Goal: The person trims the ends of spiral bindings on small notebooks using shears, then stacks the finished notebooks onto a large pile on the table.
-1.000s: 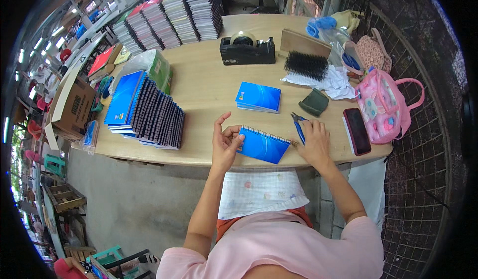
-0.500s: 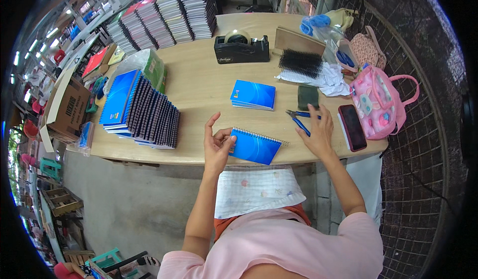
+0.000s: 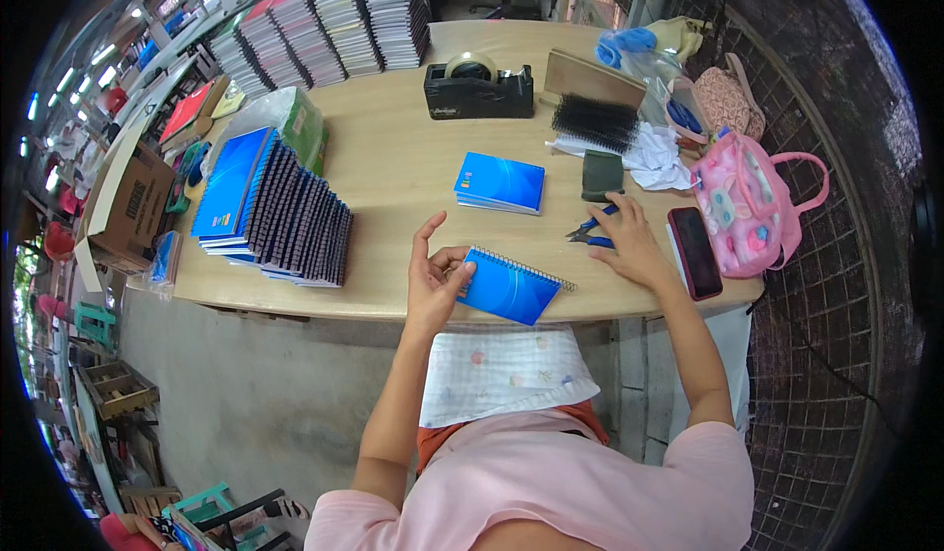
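Note:
My left hand pinches the left end of a small blue notebook between thumb and fingers, its index finger raised. A wire spiral runs along the notebook's upper edge, and a length of wire sticks out past its right end. My right hand has its fingers and thumb around the handles of blue-handled pliers, whose jaws point left. Beyond both hands lies a short pile of blue notebooks. A dark green block-like piece rests just past the pliers.
Stacked spiral notebooks stand at left, beside a cardboard box. Taller notebook stacks and a tape dispenser are farther back. A black-bristled brush, phone and pink bag sit at right.
My right hand has closed in on the pliers, which have turned on the table with their handles now between its fingers and thumb. The left hand still holds the notebook, nearly unmoved.

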Motion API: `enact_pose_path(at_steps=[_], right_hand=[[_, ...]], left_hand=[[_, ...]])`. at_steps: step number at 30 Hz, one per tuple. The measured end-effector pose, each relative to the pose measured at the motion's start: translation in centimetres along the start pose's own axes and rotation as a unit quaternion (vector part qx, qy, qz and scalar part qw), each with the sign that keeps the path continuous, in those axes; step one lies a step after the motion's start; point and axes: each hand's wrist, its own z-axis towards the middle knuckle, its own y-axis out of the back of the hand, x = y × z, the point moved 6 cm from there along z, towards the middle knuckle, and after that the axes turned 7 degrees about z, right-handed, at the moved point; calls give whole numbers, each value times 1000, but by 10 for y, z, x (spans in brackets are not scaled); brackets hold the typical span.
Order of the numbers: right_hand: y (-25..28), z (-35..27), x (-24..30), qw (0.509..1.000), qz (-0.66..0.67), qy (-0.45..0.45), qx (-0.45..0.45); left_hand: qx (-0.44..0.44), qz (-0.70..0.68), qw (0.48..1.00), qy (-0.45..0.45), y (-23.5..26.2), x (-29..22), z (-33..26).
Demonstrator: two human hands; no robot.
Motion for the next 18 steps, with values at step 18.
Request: enact_pose_path(at_steps=[18], right_hand=[[71,44,170,923,-88,351,-133]], left_hand=[[31,-10,999,10,-9,-8,-3]])
